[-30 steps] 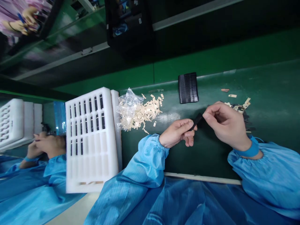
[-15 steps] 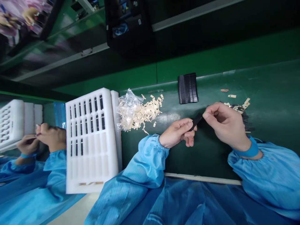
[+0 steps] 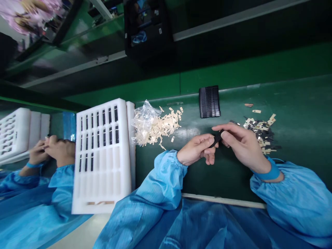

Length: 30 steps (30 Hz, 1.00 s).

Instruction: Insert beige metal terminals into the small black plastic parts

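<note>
Between thumb and fingers, my left hand [image 3: 195, 149] grips a small black plastic strip [image 3: 217, 139], tilted up to the right. My right hand [image 3: 242, 143] is closed around the strip's upper end, with its thumb on it and its index finger stretched over it. The fingers hide part of the strip. Just right of that hand lies a mixed heap of cream tabs and dark pieces [image 3: 261, 133]. Beyond the hands, a neat row of black strips [image 3: 209, 102] lies side by side on the green table [image 3: 228, 186].
Left of my hands, cream tabs [image 3: 166, 126] spill from a clear plastic bag [image 3: 145, 116]. A white foam tray [image 3: 103, 180] holds black strips in its upper slots. Further left, a co-worker's hands [image 3: 55, 150] work beside another white tray [image 3: 15, 131]. A dark bin [image 3: 149, 34] sits above.
My right hand has moved left, its fingers now further over the black strip, and more of the mixed heap shows. My left hand stays nearly in place. The view has shifted slightly.
</note>
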Each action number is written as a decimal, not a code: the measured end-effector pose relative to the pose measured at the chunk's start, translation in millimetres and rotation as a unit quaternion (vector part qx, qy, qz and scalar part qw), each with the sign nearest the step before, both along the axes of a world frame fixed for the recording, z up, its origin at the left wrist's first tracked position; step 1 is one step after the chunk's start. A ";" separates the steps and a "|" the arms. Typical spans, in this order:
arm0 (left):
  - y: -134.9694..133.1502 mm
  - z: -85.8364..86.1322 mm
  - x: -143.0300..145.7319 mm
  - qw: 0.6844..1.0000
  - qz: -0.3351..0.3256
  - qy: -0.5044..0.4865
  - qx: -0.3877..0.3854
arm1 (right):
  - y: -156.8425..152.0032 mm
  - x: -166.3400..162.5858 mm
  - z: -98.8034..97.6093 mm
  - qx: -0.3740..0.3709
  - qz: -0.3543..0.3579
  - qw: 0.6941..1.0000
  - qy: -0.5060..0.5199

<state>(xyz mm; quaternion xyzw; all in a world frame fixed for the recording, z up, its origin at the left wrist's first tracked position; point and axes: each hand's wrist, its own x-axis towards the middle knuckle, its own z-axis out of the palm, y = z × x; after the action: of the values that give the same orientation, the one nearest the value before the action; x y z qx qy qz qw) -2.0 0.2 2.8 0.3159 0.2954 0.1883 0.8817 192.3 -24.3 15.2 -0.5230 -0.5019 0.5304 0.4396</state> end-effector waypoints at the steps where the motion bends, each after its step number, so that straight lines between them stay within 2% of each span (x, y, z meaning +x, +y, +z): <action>1: -0.2 0.2 0.1 1.000 -0.003 -0.001 0.002 | -2.3 -2.8 -1.2 -0.011 -0.001 0.999 0.032; 6: -0.2 -1.4 -2.3 1.000 -0.018 -0.008 0.009 | -5.5 -11.7 0.5 -0.094 -0.021 0.975 0.199; 11: 0.8 -3.7 -6.5 0.998 -0.059 -0.019 0.006 | -0.5 -9.0 7.1 -0.177 0.016 0.952 0.250; 13: 1.2 -3.5 -6.7 0.998 -0.060 -0.017 -0.001 | -1.0 -7.8 5.0 -0.178 0.021 0.950 0.254; 18: 0.4 -2.4 -5.3 0.998 -0.042 -0.041 -0.004 | -5.8 -10.9 -3.3 -0.074 0.002 0.980 0.186; 24: 0.2 1.9 -2.8 0.999 -0.042 -0.021 0.004 | -3.2 -8.7 -3.7 -0.075 0.017 0.978 0.193; 27: 0.6 5.4 -0.7 0.999 -0.007 0.002 0.039 | -2.0 -2.2 -5.4 0.006 0.014 0.997 0.074; 30: 0.1 6.9 1.0 0.997 0.020 0.008 0.073 | -1.6 1.5 -7.2 0.119 0.008 0.988 -0.096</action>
<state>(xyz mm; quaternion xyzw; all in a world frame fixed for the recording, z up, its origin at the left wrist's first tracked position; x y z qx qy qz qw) -1.0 0.3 9.7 0.3751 0.2942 0.2247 0.8499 193.9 -25.8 8.0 -0.5113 -0.6052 0.4178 0.4447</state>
